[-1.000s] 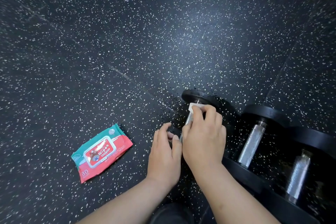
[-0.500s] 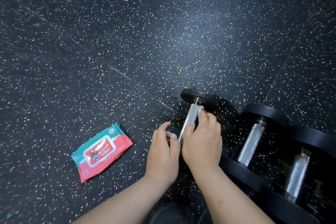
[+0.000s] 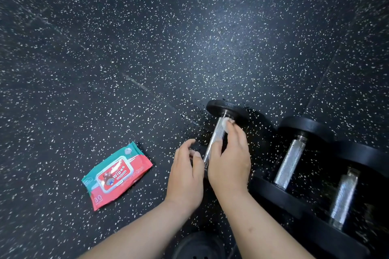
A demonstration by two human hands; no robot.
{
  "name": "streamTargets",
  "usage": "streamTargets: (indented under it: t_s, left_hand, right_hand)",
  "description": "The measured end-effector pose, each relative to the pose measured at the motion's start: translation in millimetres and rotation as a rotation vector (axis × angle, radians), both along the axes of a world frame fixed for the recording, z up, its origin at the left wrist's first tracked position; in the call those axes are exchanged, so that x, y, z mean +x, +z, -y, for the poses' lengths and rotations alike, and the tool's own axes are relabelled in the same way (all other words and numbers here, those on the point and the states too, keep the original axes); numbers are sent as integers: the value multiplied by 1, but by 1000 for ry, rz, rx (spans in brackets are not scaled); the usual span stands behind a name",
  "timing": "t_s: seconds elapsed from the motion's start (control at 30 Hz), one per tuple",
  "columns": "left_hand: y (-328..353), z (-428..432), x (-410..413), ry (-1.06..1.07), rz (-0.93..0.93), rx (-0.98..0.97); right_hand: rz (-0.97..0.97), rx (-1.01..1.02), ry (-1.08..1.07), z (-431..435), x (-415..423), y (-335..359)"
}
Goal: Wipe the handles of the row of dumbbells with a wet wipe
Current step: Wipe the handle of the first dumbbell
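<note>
Three black dumbbells with knurled silver handles lie in a row on the floor at the right. My right hand (image 3: 229, 164) curls round the leftmost dumbbell's handle (image 3: 215, 140) from its right side, and its fingertips press a white wet wipe (image 3: 225, 124) against the handle's far end. My left hand (image 3: 185, 174) curls over the same dumbbell's near head, which it mostly hides. Nothing touches the middle handle (image 3: 289, 162) or the right handle (image 3: 343, 197).
A red and teal pack of wipes (image 3: 116, 175) lies closed on the black speckled rubber floor (image 3: 147, 48), left of my hands. A dark rounded shoe tip (image 3: 197, 246) shows at the bottom edge between my forearms.
My right hand has shifted from over the top of the handle to its right side, baring the knurled metal. The wipe stays at the far end. My left hand has hardly moved.
</note>
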State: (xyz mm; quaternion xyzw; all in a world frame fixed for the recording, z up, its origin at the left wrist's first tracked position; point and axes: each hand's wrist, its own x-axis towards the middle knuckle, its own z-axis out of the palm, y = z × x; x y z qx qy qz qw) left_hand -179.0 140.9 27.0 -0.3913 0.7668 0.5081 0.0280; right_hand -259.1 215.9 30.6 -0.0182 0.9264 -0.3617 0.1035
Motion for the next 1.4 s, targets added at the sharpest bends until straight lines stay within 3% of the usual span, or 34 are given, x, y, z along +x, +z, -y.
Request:
streamTargets:
  t_s: [0.13,0.33,0.47,0.67,0.73,0.83,0.9,1.0,1.17,1.4]
  left_hand:
    - [2,-1,-1,8,-7,-3]
    - [4,-2,-1,82,-8,31]
    - [9,-14,3,178,33,32]
    - [12,-27,19,108,38,20]
    - [11,-26,19,119,49,34]
    - [12,-28,15,149,72,47]
    - [13,-29,14,163,81,52]
    - [18,-29,15,154,82,61]
    - [22,-21,10,121,156,95]
    - [31,-2,-1,-28,247,114]
  right_hand:
    - [-116,72,19,3,0,1]
    - [64,-277,-258,4,-5,3]
    - [122,-232,-349,1,-21,9]
    - [151,-268,-457,5,-37,3]
    - [239,-436,-578,8,-38,-2]
    - [601,-812,-747,13,-39,-6]
    - [752,-906,-765,10,-42,-6]
    - [679,-892,-753,3,-39,-5]
    - [355,-632,-612,-3,-30,-5]
    - [824,-825,-643,-4,-52,-16]
